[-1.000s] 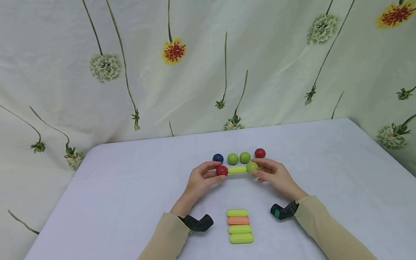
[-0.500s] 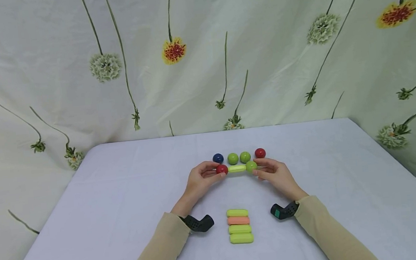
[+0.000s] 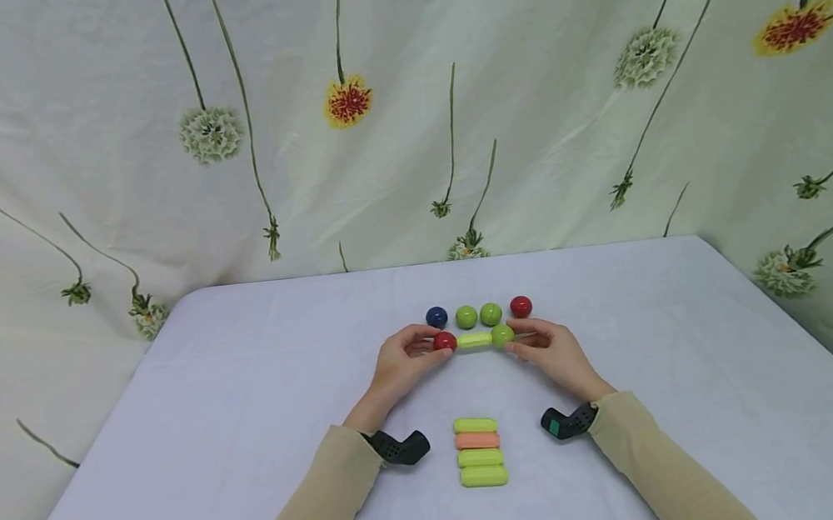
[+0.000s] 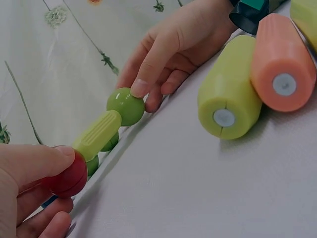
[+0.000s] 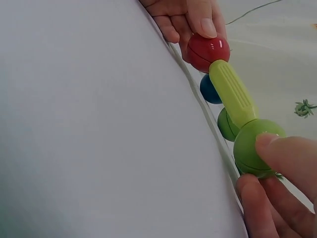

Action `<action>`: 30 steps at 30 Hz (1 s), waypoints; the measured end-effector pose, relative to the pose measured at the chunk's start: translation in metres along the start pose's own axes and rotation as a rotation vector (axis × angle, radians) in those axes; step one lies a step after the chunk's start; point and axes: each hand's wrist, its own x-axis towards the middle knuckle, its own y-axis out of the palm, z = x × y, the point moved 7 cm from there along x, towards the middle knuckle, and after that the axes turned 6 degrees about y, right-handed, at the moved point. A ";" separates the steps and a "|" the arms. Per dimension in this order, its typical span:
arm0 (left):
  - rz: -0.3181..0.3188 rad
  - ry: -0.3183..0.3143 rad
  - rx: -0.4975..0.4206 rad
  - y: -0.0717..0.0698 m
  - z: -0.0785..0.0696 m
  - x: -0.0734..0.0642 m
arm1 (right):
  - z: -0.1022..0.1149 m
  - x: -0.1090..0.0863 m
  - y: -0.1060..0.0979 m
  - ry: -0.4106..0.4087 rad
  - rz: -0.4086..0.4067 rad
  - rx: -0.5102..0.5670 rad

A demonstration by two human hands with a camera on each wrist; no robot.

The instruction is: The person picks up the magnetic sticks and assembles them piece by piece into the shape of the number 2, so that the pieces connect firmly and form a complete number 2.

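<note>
My left hand (image 3: 402, 362) pinches a glossy red ball (image 3: 444, 340) between thumb and fingers. On the other side, my right hand (image 3: 555, 354) pinches a green ball (image 3: 502, 335). Between the two balls lies a ribbed yellow-green rod (image 3: 474, 340), one end against each ball. In the left wrist view the rod (image 4: 97, 134) runs straight from the red ball to the green ball (image 4: 126, 106). The right wrist view shows the same rod (image 5: 233, 93) touching both balls. Whether this piece touches the table cannot be told.
Behind the hands stand a blue ball (image 3: 436, 317), two green balls (image 3: 466, 316) and another red ball (image 3: 521, 306). Nearer, between the forearms, several yellow-green rods (image 3: 483, 476) and an orange rod (image 3: 477, 441) lie in a column on the white tablecloth (image 3: 286, 390). Rod ends show grey discs.
The rod and its two balls rise very slightly, then come down again. The green ball and right fingertips shift a touch to the left. Both hands keep their hold.
</note>
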 end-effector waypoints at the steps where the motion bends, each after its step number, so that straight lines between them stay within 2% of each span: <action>1: -0.002 0.008 0.013 0.000 0.000 0.000 | 0.000 0.000 0.000 0.000 -0.002 -0.008; 5: -0.004 0.025 0.057 0.001 -0.001 0.001 | 0.000 0.001 0.001 0.000 -0.010 -0.035; 15: 0.007 0.009 0.112 0.002 -0.001 0.001 | 0.004 -0.001 -0.001 0.003 -0.026 -0.069; 25: 0.006 -0.009 0.131 0.003 0.002 0.001 | 0.016 -0.004 -0.019 0.030 -0.127 -0.009; 27: 0.005 -0.011 0.134 0.003 0.002 0.001 | 0.021 -0.005 -0.020 0.029 -0.121 -0.014; 30: 0.005 -0.010 0.140 0.003 0.001 0.001 | 0.029 -0.008 -0.018 0.031 -0.070 -0.012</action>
